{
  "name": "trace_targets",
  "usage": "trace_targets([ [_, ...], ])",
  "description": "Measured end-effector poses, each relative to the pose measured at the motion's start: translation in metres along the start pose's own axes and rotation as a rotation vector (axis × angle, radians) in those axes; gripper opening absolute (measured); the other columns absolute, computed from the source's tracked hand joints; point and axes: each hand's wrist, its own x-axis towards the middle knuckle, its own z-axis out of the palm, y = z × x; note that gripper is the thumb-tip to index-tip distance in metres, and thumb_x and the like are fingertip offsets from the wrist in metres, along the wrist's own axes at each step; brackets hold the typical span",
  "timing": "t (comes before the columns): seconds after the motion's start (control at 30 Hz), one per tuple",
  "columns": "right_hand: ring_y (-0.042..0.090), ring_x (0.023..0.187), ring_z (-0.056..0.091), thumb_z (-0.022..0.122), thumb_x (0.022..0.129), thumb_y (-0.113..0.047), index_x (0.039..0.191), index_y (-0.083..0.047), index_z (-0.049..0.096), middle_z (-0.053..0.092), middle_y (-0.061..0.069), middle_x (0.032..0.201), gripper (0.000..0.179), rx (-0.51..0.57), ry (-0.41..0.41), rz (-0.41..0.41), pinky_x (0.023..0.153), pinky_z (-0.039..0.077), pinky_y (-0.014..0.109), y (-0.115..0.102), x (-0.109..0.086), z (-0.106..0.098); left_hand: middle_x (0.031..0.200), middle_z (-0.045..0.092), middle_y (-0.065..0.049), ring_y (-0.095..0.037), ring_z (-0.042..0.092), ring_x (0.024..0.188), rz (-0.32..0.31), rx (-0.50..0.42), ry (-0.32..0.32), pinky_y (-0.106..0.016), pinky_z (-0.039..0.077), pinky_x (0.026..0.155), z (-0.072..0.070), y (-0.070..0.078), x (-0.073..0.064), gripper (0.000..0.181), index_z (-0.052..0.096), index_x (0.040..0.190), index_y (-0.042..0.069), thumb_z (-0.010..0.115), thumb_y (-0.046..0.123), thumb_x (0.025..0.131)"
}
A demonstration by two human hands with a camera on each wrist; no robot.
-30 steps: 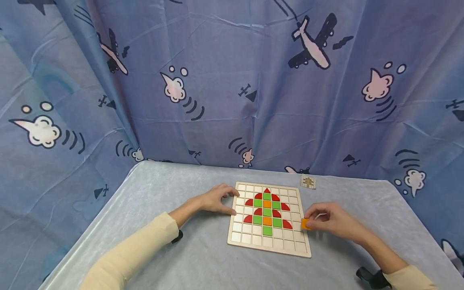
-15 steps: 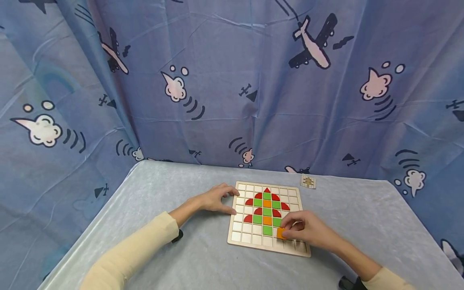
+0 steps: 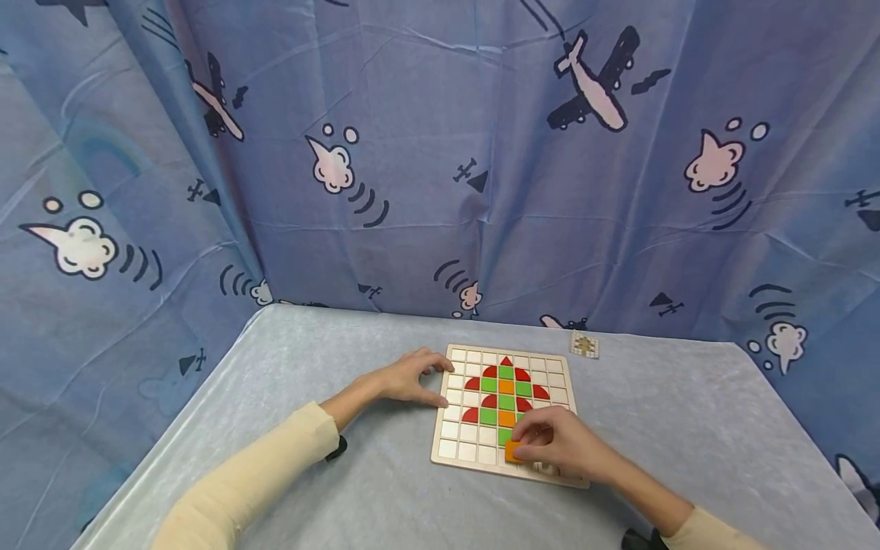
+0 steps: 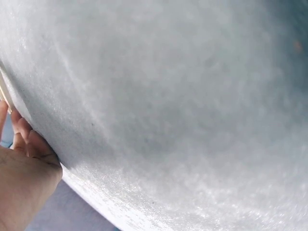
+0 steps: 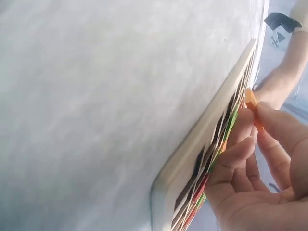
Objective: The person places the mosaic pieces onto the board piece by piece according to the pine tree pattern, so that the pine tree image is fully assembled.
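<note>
My right hand (image 3: 560, 443) pinches an orange square tile (image 3: 512, 451) between thumb and fingertips, over the near rows of a wooden grid board (image 3: 467, 452). In the right wrist view the orange tile (image 5: 251, 102) sticks out past the fingertips. Green, red and orange pieces form a tree-like pattern on the board; the lowest green square (image 3: 505, 436) lies just beyond the held tile. My left hand (image 3: 412, 378) rests at the board's left edge, thumb and fingers spread and touching the rim. In the left wrist view the left hand (image 4: 29, 168) shows only at the lower left.
A small pattern card (image 3: 585, 344) lies on the table behind the board's far right corner. The grey-white cloth (image 3: 330, 489) covers the table. A blue curtain (image 3: 412, 153) printed with planes hangs along the far and left sides.
My right hand has carried the orange tile leftward from the board's right edge to its lower middle columns. The left hand and the board have stayed put.
</note>
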Motion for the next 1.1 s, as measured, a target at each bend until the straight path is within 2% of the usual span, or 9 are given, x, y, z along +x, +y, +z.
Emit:
trace_targets([
  [0.23,0.001,0.068,0.056,0.079,0.083,-0.016,0.088,-0.008,0.07,0.065,0.0,0.079,0.013,-0.055,0.011,-0.002,0.06,0.05,0.018,-0.004,0.002,0.008,0.129,0.054,-0.004,-0.021,0.054,0.116,-0.002,0.001,0.002,-0.04,0.046,0.104,0.001,-0.001,0.001,0.06,0.056,0.131,0.023,0.081,0.042,0.081],
  [0.6,0.002,0.066,0.056,0.079,0.084,-0.018,0.089,-0.013,0.071,0.065,-0.003,0.078,0.011,-0.081,-0.012,0.026,0.06,0.051,0.018,-0.006,0.005,0.012,0.128,0.054,-0.002,-0.019,0.054,0.116,-0.002,0.034,0.008,-0.038,0.046,0.103,0.001,-0.005,0.002,0.059,0.056,0.131,0.026,0.08,0.043,0.081],
  [0.83,0.001,0.064,0.055,0.08,0.082,-0.017,0.086,-0.015,0.071,0.063,-0.005,0.075,0.011,-0.138,-0.006,0.046,0.059,0.049,0.018,-0.006,0.006,0.014,0.128,0.054,-0.003,-0.02,0.054,0.115,-0.009,0.016,0.005,-0.038,0.046,0.103,0.002,-0.005,0.002,0.059,0.056,0.131,0.024,0.08,0.043,0.081],
  [0.97,0.003,0.067,0.056,0.08,0.082,-0.02,0.089,-0.015,0.07,0.063,-0.004,0.078,0.013,-0.128,0.002,0.057,0.06,0.049,0.019,-0.005,0.003,0.01,0.129,0.054,-0.004,-0.02,0.054,0.116,-0.001,0.029,0.011,-0.038,0.046,0.103,0.002,-0.003,0.001,0.059,0.056,0.131,0.024,0.08,0.043,0.081],
  [1.1,0.005,0.071,0.057,0.077,0.086,-0.026,0.094,-0.013,0.071,0.064,-0.001,0.083,0.016,-0.113,0.04,0.087,0.062,0.05,0.02,-0.004,-0.005,-0.004,0.131,0.054,-0.005,-0.022,0.054,0.118,0.02,0.021,0.02,-0.04,0.046,0.104,0.0,0.001,-0.005,0.062,0.053,0.135,0.021,0.078,0.043,0.083],
])
